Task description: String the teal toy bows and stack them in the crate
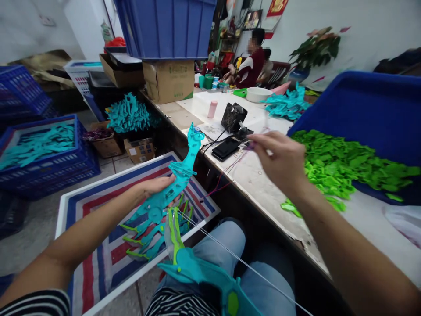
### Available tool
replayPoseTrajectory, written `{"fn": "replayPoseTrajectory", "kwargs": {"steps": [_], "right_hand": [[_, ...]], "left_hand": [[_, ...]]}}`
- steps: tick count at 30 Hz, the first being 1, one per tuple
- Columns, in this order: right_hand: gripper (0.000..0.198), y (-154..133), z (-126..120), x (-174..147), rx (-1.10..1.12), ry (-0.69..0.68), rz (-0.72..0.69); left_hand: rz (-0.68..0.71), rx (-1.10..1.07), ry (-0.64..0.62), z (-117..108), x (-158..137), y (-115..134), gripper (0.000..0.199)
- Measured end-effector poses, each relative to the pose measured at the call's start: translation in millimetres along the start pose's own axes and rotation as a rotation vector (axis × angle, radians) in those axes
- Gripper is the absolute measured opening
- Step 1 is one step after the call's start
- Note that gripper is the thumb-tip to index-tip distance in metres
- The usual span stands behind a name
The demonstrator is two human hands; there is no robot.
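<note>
My left hand (159, 186) is closed around a long teal plastic piece (181, 177) with a ring-shaped upper end, held above a striped-lined tray. In that tray lie several teal pieces with green tips (144, 241). Over the table, my right hand (279, 156) is pinched; what its fingertips hold is too small to make out. Thin red-purple strands (222, 175) run near those fingertips. A larger teal and green plastic assembly (197, 267) rests at my lap, with white cords (223, 245) running from its green tip toward the lower right.
A white-rimmed tray (70, 219) stands at my left. On the table (263, 197) are a black phone (226, 149), a small black fan (234, 117) and a pink cylinder (212, 109). Green pieces (348, 162) fill a tilted blue bin (368, 101). A person (251, 66) sits at the back.
</note>
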State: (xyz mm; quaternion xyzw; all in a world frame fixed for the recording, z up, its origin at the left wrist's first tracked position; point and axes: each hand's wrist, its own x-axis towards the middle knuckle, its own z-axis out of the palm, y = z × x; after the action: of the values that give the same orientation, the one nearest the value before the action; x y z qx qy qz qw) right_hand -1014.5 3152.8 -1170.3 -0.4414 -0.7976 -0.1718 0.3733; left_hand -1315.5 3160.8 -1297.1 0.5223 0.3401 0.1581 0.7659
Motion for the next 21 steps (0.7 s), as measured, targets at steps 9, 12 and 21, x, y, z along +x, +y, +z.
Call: {"fn": "replayPoseTrajectory", "kwargs": {"steps": [9, 12, 21], "right_hand": [[0.025, -82, 112, -51, -0.172, -0.328, -0.193], [0.029, -79, 122, -65, 0.006, -0.357, -0.177], [0.047, -63, 120, -84, 0.397, -0.159, -0.044]], "left_hand": [[0.089, -0.276, 0.065, 29, 49, 10, 0.067], [0.063, -0.293, 0.112, 25, 50, 5, 0.05], [-0.033, -0.198, 0.188, 2, 47, -2, 0.047]]}}
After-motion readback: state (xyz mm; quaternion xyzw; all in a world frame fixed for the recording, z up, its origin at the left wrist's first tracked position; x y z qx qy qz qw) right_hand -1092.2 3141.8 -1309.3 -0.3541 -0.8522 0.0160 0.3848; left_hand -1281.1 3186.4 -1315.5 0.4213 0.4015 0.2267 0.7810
